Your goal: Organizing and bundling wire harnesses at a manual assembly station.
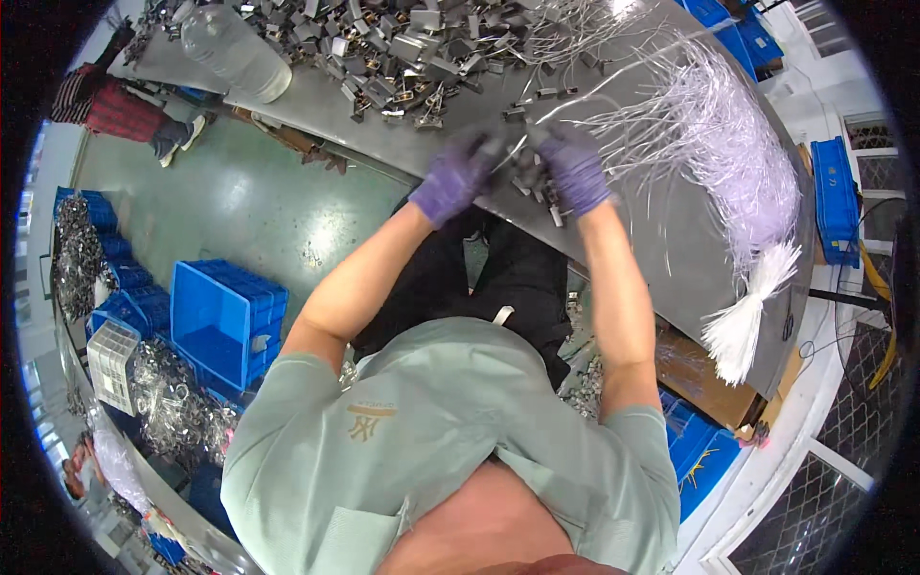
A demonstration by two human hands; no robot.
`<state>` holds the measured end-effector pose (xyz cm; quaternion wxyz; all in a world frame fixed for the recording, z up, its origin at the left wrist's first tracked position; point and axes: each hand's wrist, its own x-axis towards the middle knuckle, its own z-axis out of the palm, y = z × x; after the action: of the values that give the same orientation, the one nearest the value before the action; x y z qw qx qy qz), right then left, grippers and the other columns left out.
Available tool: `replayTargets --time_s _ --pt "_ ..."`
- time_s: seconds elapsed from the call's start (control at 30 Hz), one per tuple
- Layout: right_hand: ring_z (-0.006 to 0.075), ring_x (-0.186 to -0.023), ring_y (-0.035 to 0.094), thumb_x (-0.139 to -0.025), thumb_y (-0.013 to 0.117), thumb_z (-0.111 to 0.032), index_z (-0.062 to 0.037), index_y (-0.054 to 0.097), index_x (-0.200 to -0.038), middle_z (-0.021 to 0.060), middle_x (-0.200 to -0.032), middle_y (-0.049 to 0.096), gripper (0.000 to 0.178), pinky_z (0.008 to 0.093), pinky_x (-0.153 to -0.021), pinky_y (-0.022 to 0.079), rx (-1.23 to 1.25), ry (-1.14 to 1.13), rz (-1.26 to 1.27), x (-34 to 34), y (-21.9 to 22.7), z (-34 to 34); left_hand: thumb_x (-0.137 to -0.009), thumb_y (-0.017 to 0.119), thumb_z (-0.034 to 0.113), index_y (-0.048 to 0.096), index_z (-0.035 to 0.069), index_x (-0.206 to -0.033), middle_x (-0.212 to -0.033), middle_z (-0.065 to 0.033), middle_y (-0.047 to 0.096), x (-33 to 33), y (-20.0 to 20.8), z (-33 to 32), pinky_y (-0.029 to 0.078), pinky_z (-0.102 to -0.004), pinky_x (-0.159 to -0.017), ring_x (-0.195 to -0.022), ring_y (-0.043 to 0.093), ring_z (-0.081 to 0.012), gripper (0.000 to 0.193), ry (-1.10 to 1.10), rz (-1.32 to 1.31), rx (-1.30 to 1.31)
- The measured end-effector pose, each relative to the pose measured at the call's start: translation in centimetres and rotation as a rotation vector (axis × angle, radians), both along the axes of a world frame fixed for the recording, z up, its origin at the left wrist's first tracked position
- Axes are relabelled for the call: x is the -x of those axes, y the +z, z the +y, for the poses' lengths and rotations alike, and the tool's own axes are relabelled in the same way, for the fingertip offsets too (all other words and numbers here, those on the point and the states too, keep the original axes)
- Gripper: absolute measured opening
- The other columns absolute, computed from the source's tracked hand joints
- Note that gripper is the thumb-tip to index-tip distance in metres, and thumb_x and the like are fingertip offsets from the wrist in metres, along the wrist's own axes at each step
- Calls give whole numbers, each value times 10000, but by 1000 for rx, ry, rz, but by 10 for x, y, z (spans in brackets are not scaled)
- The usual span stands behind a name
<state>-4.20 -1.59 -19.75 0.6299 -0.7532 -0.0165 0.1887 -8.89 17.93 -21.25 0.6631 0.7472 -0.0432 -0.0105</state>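
Both my hands wear purple gloves with dark fingers and work close together over the near edge of the grey table (383, 144). My left hand (450, 180) is at the left end of a short pale strand (517, 149) that slants up between the hands. Close by on the right, my right hand (573, 171) bends inward over small dark pieces (537, 192) lying at the table edge. Motion smears the fingers of both hands, so their grip is unclear. A large heap of small dark block-shaped parts with metal bits (402, 57) lies just beyond them.
A big bundle of clear and white strands (743, 153) spreads over the table's right side, with a white bunched end (752, 311). A clear bottle (235, 53) stands far left. Blue crates (230, 321) are on the floor at left. Another person (125, 110) is farther off.
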Motion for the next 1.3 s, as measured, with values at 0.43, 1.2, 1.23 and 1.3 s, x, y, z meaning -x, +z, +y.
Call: replayTargets --time_s 0.43,1.2,1.23,1.3 --pt "216 -713 655 -869 627 -303 50 601 -1053 189 -943 670 399 322 -629 500 48 -349 -71 -4 -28 -90 -776 606 242 706 84 -908 -923 -210 673 -191 -73 -68 516 -466 -757 -829 646 -403 228 -350 -207 -1347" --pt "208 -740 606 -868 619 -256 9 621 -1079 133 -916 647 339 340 -620 495 -187 -514 -189 -37 -123 74 -946 537 187 565 -37 -1200 -606 2 500 203 -64 179 378 -220 -482 -502 450 -73 340 100 578 18" --pt "209 -755 605 -859 621 -289 17 642 -1057 134 -898 653 365 346 -645 482 -198 -536 -217 -44 -118 70 -948 531 179 564 -43 -1201 -604 2 499 209 -69 185 379 -220 -485 -501 450 -74 338 92 549 7" --pt "231 -767 609 -861 610 -278 29 634 -1071 144 -918 654 373 358 -680 488 -264 -530 -85 -57 -107 61 -951 520 164 564 -54 -1201 -601 1 498 218 -77 192 382 -218 -492 -499 451 -78 335 113 584 -69"
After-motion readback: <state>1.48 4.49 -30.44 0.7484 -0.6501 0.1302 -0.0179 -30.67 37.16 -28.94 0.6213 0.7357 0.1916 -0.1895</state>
